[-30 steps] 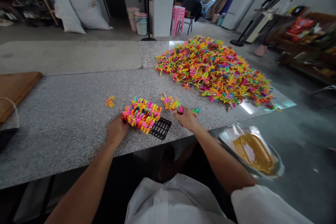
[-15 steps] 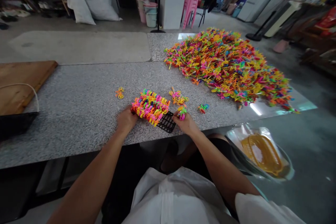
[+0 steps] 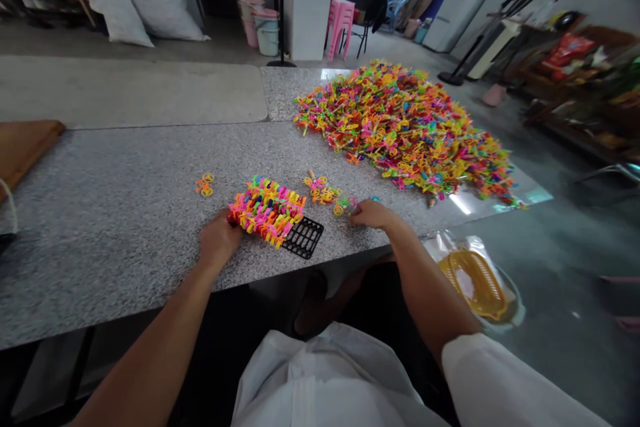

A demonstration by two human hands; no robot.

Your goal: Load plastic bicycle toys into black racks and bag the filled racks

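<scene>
Fingers of left hand (image 3: pixel 219 240) curling against left end of black grid tray (image 3: pixel 303 238), itself lying at near table edge, mostly covered by colourful plastic pieces (image 3: pixel 267 209). Right of tray, right hand (image 3: pixel 370 213) fingers together, pressing on loose pieces (image 3: pixel 343 205).

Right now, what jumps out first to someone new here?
The huge heap of neon plastic pieces on the far right of the granite table. Next, the black grid tray at the near edge, mostly filled with pieces; the left hand steadies it while the right hand rests on loose pieces beside it.
</scene>
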